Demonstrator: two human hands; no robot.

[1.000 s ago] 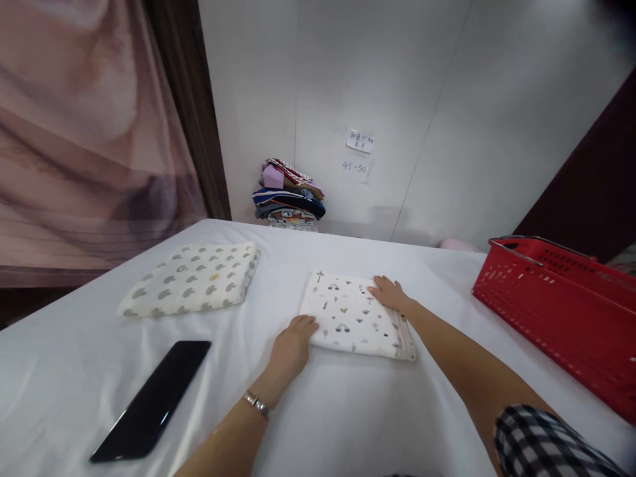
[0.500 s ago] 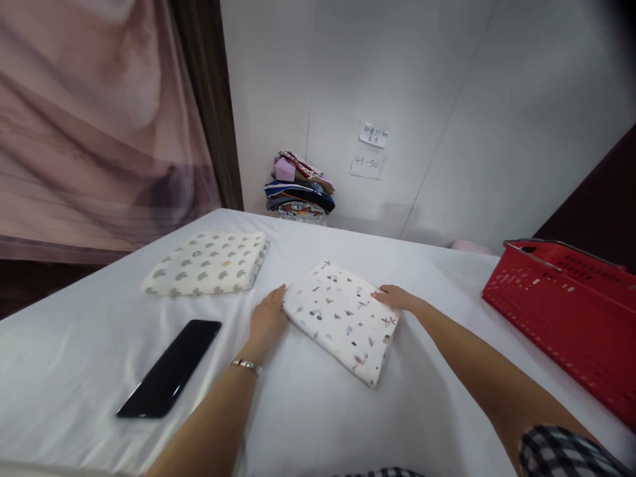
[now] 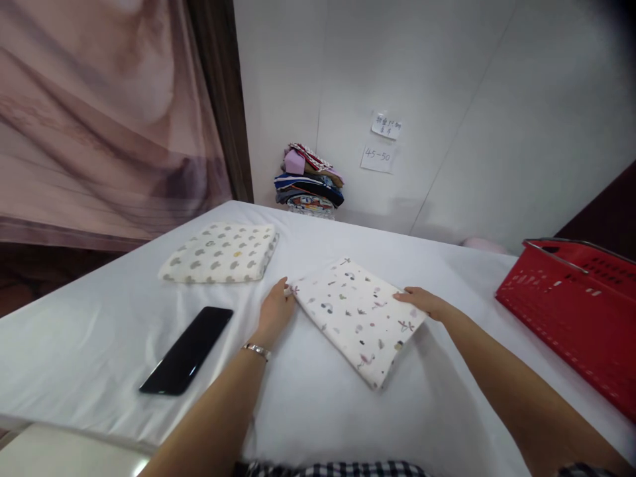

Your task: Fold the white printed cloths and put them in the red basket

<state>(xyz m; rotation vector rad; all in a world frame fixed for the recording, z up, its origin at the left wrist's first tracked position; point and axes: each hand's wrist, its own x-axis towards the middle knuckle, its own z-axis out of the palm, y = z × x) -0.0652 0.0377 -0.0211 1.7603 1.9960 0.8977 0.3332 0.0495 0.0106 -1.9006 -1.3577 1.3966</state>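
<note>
A folded white cloth [image 3: 360, 318] with small prints of flamingos, rainbows and palm trees lies at a slant on the white-covered table. My left hand [image 3: 277, 306], a bracelet at its wrist, pinches the cloth's left corner, which is drawn out to a point. On the right, my right hand [image 3: 422, 301] grips the edge with the thumb on top and the other fingers hidden underneath. That right edge is slightly raised from the table. Beyond my left hand lies a second folded cloth [image 3: 223, 252], cream with grey motifs.
A black phone [image 3: 187, 351] lies left of my left forearm. At the right side stands a red plastic basket [image 3: 571, 311] with metal handles. A stack of folded clothes [image 3: 311, 179] rises behind the table's far edge, near paper notes [image 3: 378, 159] on the wall.
My left hand has closed on the cloth's left corner and pulled it outward. The right edge has come up a little in my right hand. The whole view has shifted slightly.
</note>
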